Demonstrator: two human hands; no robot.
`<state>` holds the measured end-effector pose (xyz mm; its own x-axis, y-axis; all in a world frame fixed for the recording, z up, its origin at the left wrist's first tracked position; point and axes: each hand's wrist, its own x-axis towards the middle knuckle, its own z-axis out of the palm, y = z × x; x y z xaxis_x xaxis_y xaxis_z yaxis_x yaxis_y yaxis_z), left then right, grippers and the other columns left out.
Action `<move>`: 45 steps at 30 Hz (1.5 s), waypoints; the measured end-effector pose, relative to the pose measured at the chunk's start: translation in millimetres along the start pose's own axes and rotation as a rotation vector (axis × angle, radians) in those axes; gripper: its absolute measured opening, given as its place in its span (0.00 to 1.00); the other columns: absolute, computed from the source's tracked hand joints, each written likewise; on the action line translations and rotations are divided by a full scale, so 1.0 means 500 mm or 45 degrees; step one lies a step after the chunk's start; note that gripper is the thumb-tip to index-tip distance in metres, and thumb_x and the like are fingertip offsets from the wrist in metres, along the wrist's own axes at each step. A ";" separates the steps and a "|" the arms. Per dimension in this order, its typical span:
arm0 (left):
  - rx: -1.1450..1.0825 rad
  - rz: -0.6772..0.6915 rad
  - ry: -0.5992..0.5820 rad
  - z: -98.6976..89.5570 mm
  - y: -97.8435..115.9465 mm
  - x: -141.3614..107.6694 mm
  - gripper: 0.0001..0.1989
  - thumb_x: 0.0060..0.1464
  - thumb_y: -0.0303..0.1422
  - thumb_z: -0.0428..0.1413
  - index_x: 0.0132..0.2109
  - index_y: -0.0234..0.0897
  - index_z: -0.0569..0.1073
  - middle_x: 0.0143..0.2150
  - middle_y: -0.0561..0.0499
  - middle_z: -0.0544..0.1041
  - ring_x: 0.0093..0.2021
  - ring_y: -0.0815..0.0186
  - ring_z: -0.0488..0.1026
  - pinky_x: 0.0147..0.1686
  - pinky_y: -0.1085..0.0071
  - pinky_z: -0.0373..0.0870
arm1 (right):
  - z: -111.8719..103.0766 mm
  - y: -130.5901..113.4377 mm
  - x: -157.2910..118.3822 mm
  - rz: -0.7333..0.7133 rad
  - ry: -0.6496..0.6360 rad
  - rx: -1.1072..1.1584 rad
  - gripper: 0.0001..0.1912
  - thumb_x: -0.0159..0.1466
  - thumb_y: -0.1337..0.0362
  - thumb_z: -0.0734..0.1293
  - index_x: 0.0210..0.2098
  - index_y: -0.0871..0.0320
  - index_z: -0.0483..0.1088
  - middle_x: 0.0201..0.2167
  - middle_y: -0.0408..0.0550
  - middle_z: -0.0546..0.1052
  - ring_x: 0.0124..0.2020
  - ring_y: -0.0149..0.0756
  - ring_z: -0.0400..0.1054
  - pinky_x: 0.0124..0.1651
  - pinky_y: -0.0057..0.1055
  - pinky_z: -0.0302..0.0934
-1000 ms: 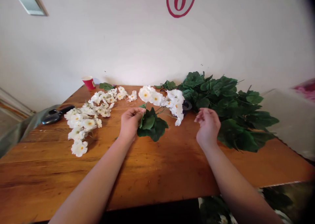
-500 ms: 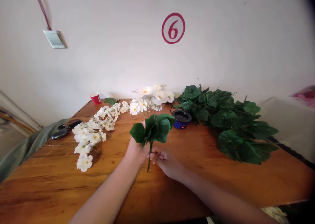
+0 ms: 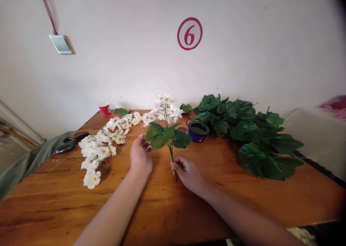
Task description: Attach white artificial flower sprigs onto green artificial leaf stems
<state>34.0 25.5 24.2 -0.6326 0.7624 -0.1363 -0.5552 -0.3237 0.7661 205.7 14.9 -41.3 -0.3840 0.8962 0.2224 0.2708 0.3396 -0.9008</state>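
Item: a slender green-stemmed artificial flower spray (image 3: 165, 135), with broad, veined, matte green leaves and a cluster of small white ruffled blossoms at its tip, is being held nearly upright above the bench. Its thin stem is being pinched near the lower end by the curled fingers of the right hand (image 3: 187, 174), with a short length projecting below them. The left hand (image 3: 140, 156) is being kept raised and loosely curled, apart from the spray and empty, just beside its lowest leaves.

Also being displayed on the warm-brown, grained wooden bench (image 3: 54, 192): a long, loose row of white-petalled artificial blossoms with yellow centres (image 3: 98, 145), lying left of the hands; a large heaped mass of glossy, dark green, rounded artificial leaves (image 3: 251, 130), lying to the right; a squat, round, dark blue container with a black top (image 3: 198, 131), set between the spray and that heap; a small red cup (image 3: 104, 108) at the far edge; and a black-handled tool (image 3: 71, 145) at the left edge, partly resting on a draped grey-green cloth (image 3: 32, 159).
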 end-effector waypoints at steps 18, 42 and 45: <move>1.608 1.174 -0.416 -0.010 0.063 -0.013 0.18 0.59 0.38 0.55 0.22 0.37 0.69 0.25 0.51 0.73 0.32 0.63 0.70 0.38 0.66 0.65 | -0.005 0.012 0.004 0.019 0.019 -0.021 0.08 0.63 0.60 0.63 0.30 0.56 0.68 0.27 0.45 0.73 0.30 0.36 0.67 0.32 0.31 0.59; 2.051 1.179 -0.668 -0.019 -0.035 -0.054 0.07 0.58 0.29 0.51 0.37 0.34 0.74 0.36 0.41 0.77 0.43 0.53 0.72 0.46 0.57 0.62 | 0.029 -0.017 -0.032 0.328 -0.665 0.316 0.23 0.64 0.44 0.63 0.30 0.59 0.73 0.24 0.46 0.78 0.16 0.27 0.64 0.19 0.25 0.50; 2.247 1.057 -0.724 -0.031 -0.054 -0.033 0.10 0.58 0.26 0.49 0.41 0.30 0.74 0.38 0.35 0.78 0.46 0.48 0.71 0.53 0.50 0.58 | 0.020 -0.068 -0.043 0.163 -0.700 0.082 0.23 0.68 0.49 0.60 0.26 0.58 0.73 0.21 0.44 0.76 0.17 0.28 0.65 0.23 0.26 0.54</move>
<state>51.2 12.9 -3.7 -0.0042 0.9152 0.4029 0.9687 -0.0963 0.2287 196.0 -19.0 -19.0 -0.7596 0.6424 -0.1016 0.2976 0.2044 -0.9326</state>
